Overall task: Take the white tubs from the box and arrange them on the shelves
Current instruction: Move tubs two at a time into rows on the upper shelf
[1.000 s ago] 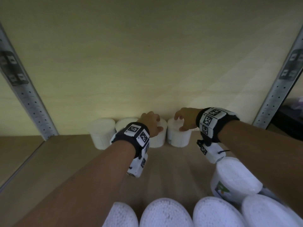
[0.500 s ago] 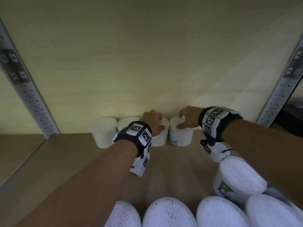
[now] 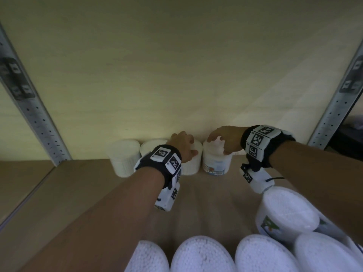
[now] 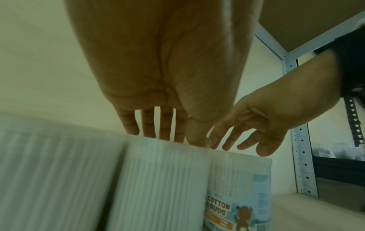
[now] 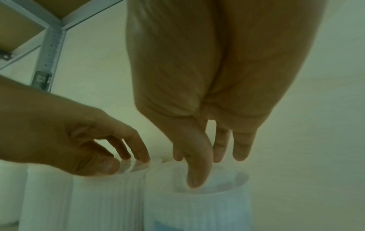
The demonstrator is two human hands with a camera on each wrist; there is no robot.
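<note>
White round tubs of cotton buds stand in a row of four against the pale back wall of the wooden shelf (image 3: pixel 59 183), side by side and touching, which keeps the line tight and leaves the front of the board free. I have my left hand (image 3: pixel 183 146) on the lid of the third tub (image 3: pixel 191 163), fingers spread and only lightly bent, tips resting on the rim rather than gripping; I judge this is to steady it as its neighbour settles. My right hand (image 3: pixel 225 140) sits over the labelled fourth tub (image 3: pixel 216 163), thumb down at the lid's near side and fingers loosely extended on top, nudging more than holding. That tub's blue printed label faces outward. Nearer me, more foam-white tubs (image 3: pixel 202 254) crowd the lower edge of the head view, waiting their turn; I cannot see the box around them. Grey perforated metal uprights (image 3: pixel 37 122) frame the bay on either side.
</note>
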